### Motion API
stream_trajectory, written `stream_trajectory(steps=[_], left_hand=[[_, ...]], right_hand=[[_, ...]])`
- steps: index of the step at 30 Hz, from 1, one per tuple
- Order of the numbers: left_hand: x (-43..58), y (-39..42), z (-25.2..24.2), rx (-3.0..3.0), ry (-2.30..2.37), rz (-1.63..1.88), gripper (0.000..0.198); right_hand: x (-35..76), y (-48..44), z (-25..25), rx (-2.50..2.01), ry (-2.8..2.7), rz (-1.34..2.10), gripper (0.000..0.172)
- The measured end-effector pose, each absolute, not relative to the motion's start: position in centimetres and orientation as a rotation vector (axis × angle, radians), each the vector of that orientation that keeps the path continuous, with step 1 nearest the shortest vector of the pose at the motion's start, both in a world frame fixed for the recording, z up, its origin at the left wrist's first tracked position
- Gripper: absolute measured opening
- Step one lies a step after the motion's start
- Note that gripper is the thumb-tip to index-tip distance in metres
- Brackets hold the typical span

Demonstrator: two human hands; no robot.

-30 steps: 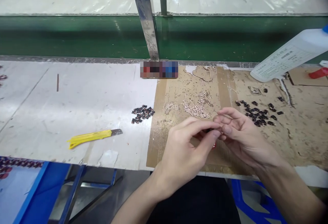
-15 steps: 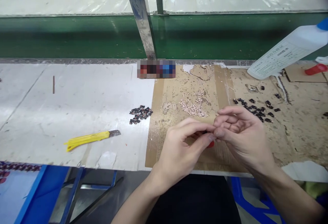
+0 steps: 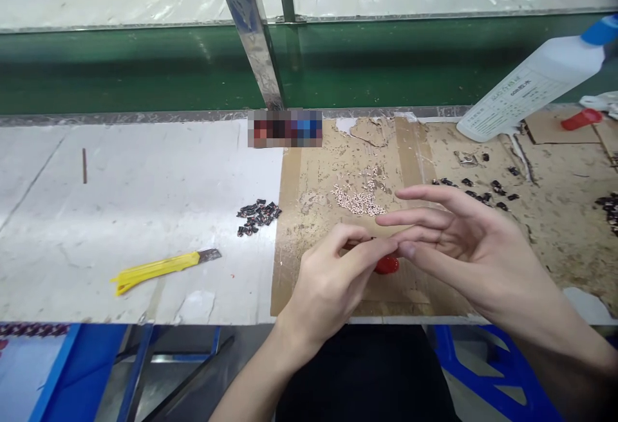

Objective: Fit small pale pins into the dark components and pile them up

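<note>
**Red glossy piece (image 3: 386, 265) sits right under your curled fingers**

Your left hand (image 3: 326, 287) is closed beside it, though whether it grips the piece can't be told. Your right hand (image 3: 476, 248) is open, fingers spread. Small dark pieces (image 3: 258, 219) lie on the white tabletop (image 3: 145, 184), pale beads (image 3: 357, 202) on taped brown cardboard (image 3: 290, 261), apparently kept apart by kind.

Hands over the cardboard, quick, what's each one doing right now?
Left hand: closed, pinching a small red object, partly hidden by the fingers.
Right hand: open, fingers spread, holding nothing.
</note>
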State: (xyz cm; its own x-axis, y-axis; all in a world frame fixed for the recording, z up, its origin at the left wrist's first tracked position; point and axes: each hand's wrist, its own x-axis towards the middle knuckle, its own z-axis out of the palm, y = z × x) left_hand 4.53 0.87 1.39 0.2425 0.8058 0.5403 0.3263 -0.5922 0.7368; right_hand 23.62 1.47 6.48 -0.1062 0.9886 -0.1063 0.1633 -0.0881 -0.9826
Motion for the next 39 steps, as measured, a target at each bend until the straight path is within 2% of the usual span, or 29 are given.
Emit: stream_trajectory(steps=[5, 11, 17, 24, 34, 39], left_hand=[[4.4, 1.0, 1.1, 2.15, 1.004, 1.296, 0.028], [5.7, 0.3, 0.7, 1.71, 0.97, 1.424, 0.017], [7.0, -0.7, 0.1, 1.267, 0.924, 1.418, 0.011], [6.8, -0.8, 0.5, 1.352, 0.959, 1.382, 0.01], [6.9, -1.1, 0.8, 1.269, 0.914, 1.348, 0.011], [6.8, -1.4, 0.8, 1.211, 0.865, 1.259, 0.012]], right_hand=[[24.2, 1.2, 6.4, -1.354, -1.315, 1.375, 0.042], [23.7, -0.1, 4.7, -1.257, -1.189, 1.37, 0.028], [23.4, -1.1, 3.4, -1.158, -1.21, 1.41, 0.006], [23.7, -1.2, 3.5, -1.136, -1.223, 1.387, 0.007], [24.1, -1.6, 2.6, -1.025, -1.198, 1.545, 0.007], [24.3, -3.1, 2.2, -1.113, -1.205, 1.483, 0.009]])
